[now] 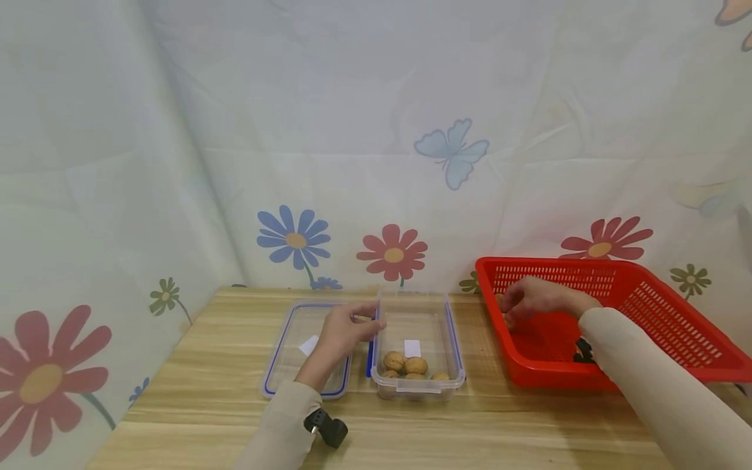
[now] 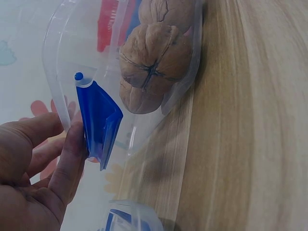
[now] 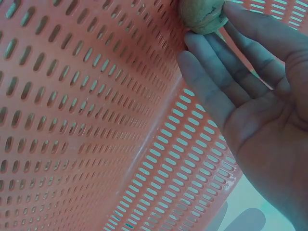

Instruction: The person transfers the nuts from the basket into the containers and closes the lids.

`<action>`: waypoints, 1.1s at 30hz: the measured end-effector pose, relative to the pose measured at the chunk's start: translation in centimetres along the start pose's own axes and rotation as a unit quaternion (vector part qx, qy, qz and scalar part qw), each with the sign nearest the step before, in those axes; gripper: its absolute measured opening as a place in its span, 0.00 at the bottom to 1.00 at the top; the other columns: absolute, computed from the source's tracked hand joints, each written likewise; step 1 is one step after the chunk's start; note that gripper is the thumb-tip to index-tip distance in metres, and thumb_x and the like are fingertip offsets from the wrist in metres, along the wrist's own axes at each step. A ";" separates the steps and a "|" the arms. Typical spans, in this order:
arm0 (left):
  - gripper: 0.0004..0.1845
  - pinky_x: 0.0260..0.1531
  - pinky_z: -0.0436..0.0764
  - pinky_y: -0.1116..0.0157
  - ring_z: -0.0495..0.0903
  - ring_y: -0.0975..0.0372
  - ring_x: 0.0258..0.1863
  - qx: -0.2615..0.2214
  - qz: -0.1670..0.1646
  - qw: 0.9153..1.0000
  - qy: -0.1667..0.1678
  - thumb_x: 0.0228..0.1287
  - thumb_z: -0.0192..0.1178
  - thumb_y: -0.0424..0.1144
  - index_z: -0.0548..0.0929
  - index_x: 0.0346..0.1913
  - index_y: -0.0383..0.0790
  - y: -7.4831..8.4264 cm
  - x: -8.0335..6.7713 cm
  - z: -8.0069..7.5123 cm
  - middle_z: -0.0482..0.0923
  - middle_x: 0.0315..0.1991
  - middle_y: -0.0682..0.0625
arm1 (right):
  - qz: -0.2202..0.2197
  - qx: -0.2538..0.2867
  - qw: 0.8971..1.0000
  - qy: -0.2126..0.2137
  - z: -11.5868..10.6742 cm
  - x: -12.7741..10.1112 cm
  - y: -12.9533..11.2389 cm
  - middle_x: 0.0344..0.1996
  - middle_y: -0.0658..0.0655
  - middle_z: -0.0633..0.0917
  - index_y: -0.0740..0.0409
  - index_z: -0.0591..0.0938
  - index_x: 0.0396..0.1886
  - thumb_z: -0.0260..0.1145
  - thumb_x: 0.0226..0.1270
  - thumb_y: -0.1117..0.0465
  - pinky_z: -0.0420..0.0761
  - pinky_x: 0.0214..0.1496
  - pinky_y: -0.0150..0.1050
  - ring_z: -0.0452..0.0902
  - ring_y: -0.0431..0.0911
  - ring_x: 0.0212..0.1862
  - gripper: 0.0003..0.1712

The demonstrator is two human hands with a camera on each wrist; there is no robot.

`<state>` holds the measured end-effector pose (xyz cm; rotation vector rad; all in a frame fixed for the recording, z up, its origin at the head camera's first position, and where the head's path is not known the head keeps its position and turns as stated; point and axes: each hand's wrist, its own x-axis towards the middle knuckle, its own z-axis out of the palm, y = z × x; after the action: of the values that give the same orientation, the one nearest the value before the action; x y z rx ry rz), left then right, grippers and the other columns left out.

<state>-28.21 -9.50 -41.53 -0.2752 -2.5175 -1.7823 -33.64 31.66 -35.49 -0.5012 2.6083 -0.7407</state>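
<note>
**A:** Head view first: the left hand is on the left rim of the clear container, thumb and fingers at the wall. Walnuts sit at the near end of that box. Its lid lies flat on the wooden table, just to the left.

**B:** And the right hand?

**A:** Down inside the red basket at its left end, fingers bent over something I can't make out from here.

**B:** Left wrist view?

**A:** The left hand has its thumb pressed against the blue clasp on the container's wall, fingers loosely curved behind. A walnut shows through the clear plastic.

**B:** Right wrist?

**A:** The right hand is open, fingers nearly straight, fingertips touching one walnut against the perforated basket wall. Touching, not closed around it.
</note>
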 end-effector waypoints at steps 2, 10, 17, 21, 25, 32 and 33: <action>0.24 0.40 0.91 0.58 0.92 0.52 0.37 -0.001 0.000 1.000 0.000 0.67 0.74 0.33 0.85 0.64 0.33 0.0 0.0 0.0 0.87 0.54 0.39 | -0.004 0.003 1.000 -0.008 0.0 0.0 0.0 0.44 0.53 0.88 0.57 0.88 0.52 0.79 0.65 0.61 0.85 0.61 0.53 0.82 0.50 0.45 0.17; 0.24 0.40 0.91 0.58 0.92 0.52 0.38 -0.002 -0.002 1.000 -0.003 0.67 0.74 0.33 0.85 0.64 0.32 0.0 -0.1 0.0 0.86 0.54 0.38 | -0.009 -0.001 1.000 -0.029 0.0 0.0 0.0 0.46 0.53 0.88 0.56 0.88 0.54 0.79 0.65 0.61 0.84 0.61 0.53 0.81 0.50 0.47 0.18; 0.25 0.40 0.91 0.58 0.92 0.51 0.38 -0.002 0.001 1.000 -0.005 0.67 0.75 0.33 0.84 0.64 0.31 0.1 -0.1 0.0 0.86 0.54 0.38 | -0.003 0.004 1.000 -0.024 0.1 0.0 0.0 0.44 0.53 0.88 0.58 0.87 0.54 0.79 0.64 0.62 0.84 0.61 0.52 0.81 0.50 0.46 0.19; 0.25 0.41 0.91 0.58 0.92 0.51 0.38 0.000 0.002 1.000 -0.007 0.67 0.75 0.34 0.84 0.65 0.31 0.1 -0.2 0.0 0.86 0.54 0.37 | -0.002 0.006 1.000 -0.020 0.1 0.0 0.0 0.44 0.53 0.88 0.59 0.87 0.53 0.80 0.63 0.61 0.85 0.60 0.51 0.81 0.50 0.46 0.20; 0.25 0.41 0.91 0.58 0.92 0.52 0.39 0.004 -0.002 1.000 -0.005 0.67 0.75 0.34 0.84 0.65 0.32 0.1 -0.2 -0.1 0.86 0.55 0.38 | -0.006 0.009 1.000 -0.004 0.0 -0.2 -0.2 0.46 0.53 0.88 0.57 0.87 0.54 0.82 0.62 0.59 0.86 0.60 0.52 0.83 0.50 0.46 0.22; 0.24 0.41 0.91 0.57 0.92 0.52 0.38 0.002 -0.004 1.000 -0.001 0.67 0.75 0.34 0.85 0.65 0.32 0.0 -0.1 0.1 0.86 0.55 0.38 | -0.017 0.013 0.999 0.037 -0.6 -0.9 -0.4 0.51 0.55 0.89 0.55 0.89 0.58 0.82 0.63 0.58 0.85 0.61 0.57 0.83 0.51 0.50 0.23; 0.24 0.41 0.91 0.57 0.92 0.52 0.38 -0.001 -0.003 1.000 -0.001 0.67 0.75 0.33 0.85 0.65 0.32 0.0 -0.1 0.1 0.86 0.55 0.38 | -0.013 0.013 0.999 0.045 -0.7 -1.0 -0.3 0.51 0.54 0.89 0.55 0.89 0.58 0.82 0.63 0.57 0.85 0.61 0.57 0.83 0.51 0.50 0.24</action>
<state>-28.13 -9.41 -41.58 -0.2693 -2.5212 -1.7876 -33.03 32.08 -34.51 -0.5069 2.6759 -0.8225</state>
